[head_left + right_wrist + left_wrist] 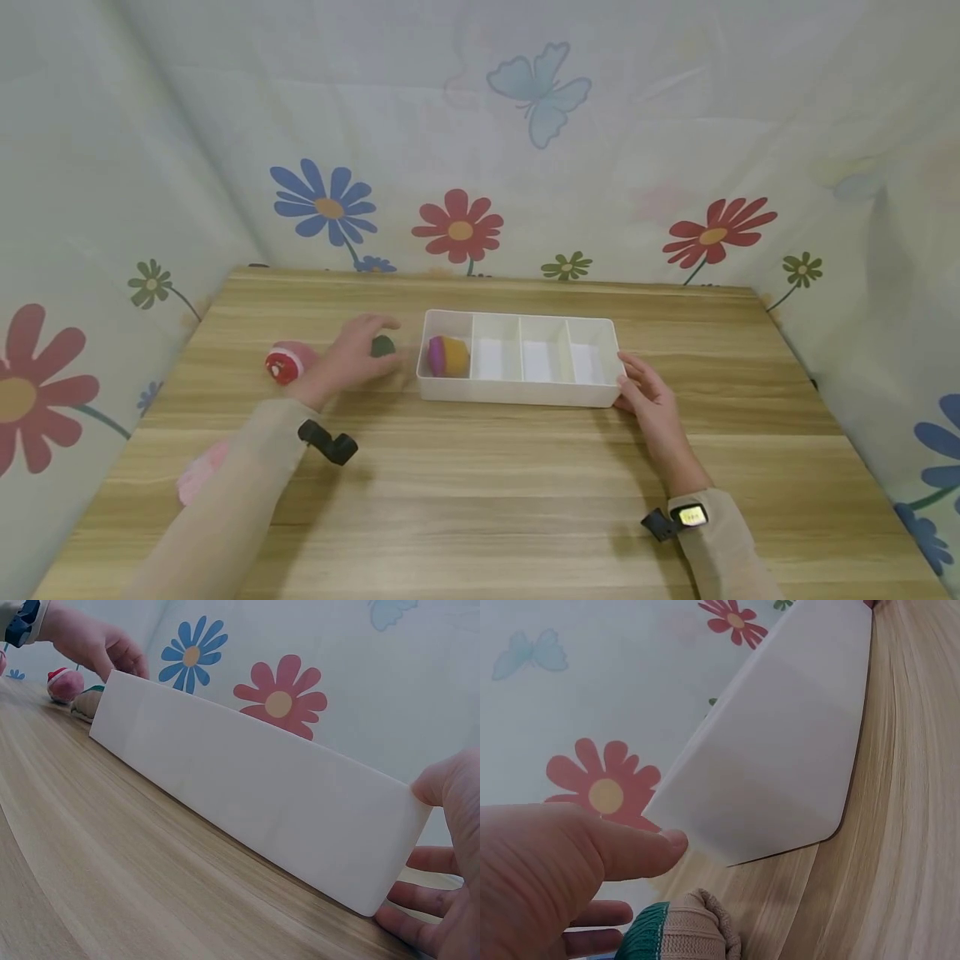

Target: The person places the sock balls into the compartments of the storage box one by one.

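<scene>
A white divided box (517,393) with several compartments stands on the table. My right hand (651,404) holds its right end, the thumb at the near corner and the fingers along the end wall. In the leftmost compartment lies a purple and yellow bundle (450,357), like a rolled sock. Left of the box, my left hand (352,354) reaches with thumb and fingers spread around a green and beige knitted rolled sock (679,930). In the right wrist view this rolled sock (86,703) rests on the table below that hand.
A pink and red bundle with a white band (285,364) lies just left of my left wrist. Nearer, a fluffy pink bundle (197,475) is partly hidden by the left sleeve. A flower-printed cloth (600,167) hangs behind the wooden table (487,500) and at both sides.
</scene>
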`<act>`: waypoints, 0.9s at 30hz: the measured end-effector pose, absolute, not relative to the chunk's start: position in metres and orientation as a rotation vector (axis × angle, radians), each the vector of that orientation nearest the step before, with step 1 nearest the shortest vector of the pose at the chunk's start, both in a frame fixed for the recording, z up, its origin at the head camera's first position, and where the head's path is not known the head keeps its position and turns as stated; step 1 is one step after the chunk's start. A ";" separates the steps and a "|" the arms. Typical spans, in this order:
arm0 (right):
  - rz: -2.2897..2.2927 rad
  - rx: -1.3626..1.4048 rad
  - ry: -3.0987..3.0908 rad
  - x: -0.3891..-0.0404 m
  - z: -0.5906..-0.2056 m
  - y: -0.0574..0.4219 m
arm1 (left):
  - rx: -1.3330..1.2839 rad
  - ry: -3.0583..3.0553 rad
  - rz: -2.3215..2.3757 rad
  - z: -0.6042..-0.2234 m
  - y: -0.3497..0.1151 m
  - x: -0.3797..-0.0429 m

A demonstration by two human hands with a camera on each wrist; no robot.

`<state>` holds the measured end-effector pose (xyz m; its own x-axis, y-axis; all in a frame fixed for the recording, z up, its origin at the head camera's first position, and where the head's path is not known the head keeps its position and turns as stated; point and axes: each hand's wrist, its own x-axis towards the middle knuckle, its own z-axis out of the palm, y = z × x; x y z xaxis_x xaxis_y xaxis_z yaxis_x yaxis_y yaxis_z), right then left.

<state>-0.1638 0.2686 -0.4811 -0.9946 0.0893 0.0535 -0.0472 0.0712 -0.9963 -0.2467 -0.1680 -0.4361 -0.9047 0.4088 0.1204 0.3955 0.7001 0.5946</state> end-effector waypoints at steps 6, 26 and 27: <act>2.070 -0.047 -2.233 -0.163 -0.479 0.269 | 0.700 2.898 0.925 -0.441 -0.175 -0.248; 2.093 -0.069 -2.214 -0.164 -0.479 0.269 | 0.570 2.767 0.777 -0.444 -0.189 -0.244; 2.093 -0.074 -2.214 -0.164 -0.479 0.269 | 0.568 2.765 0.775 -0.444 -0.190 -0.244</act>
<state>-0.1640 0.2687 -0.4787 -0.9944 0.0996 0.0350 -0.0294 0.0573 -0.9979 -0.2437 -0.1897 -0.4438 -0.9026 0.4189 -0.0991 0.3064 0.7868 0.5357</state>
